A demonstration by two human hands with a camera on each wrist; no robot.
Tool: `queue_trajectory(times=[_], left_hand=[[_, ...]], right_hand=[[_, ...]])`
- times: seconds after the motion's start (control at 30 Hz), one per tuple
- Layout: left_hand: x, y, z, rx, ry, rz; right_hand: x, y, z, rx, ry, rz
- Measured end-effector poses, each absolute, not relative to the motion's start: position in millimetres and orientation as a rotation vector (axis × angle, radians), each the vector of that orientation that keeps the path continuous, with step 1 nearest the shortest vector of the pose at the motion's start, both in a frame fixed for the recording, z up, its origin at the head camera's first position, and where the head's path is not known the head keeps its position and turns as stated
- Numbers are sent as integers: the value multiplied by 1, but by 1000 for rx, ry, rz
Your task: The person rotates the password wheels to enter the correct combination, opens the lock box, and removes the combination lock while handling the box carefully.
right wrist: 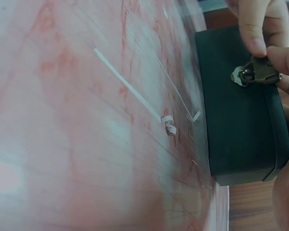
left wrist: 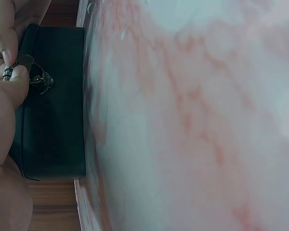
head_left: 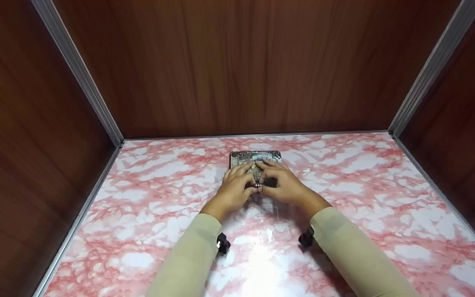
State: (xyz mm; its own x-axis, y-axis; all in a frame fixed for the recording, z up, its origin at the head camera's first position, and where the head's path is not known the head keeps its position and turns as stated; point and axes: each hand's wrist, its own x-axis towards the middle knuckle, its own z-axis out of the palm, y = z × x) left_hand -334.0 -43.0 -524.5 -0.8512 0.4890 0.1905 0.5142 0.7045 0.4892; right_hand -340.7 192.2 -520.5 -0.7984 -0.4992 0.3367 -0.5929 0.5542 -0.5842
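A small dark box with a patterned lid [head_left: 239, 157] sits on the table; its dark green front [left wrist: 55, 125] faces me. A brass-coloured combination padlock [right wrist: 266, 71] hangs by its shackle from a metal clasp [right wrist: 238, 76] on that front. My left hand [head_left: 234, 185] pinches the padlock from the left, its other fingers over the lid. From the right, my right hand [head_left: 285, 182] also holds the padlock by thumb and fingertips, near the number dials [left wrist: 8, 73]. Its remaining fingers lie across the lid. The thumbs almost meet at the lock.
The table [head_left: 146, 231] has a pink and white marbled top. Brown wood-grain panels [head_left: 237, 70] with metal edge strips stand behind it and at both sides. Black wrist devices [head_left: 223, 243] hang under both sleeves. White scraps [right wrist: 168, 126] lie in front of the box.
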Motion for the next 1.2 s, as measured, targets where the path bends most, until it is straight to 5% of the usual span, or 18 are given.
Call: queue_trajectory(times=[1.2], left_hand=[[-334, -42, -525, -832, -2870, -822]], right_hand=[[-338, 192, -517, 919, -2670, 1106]])
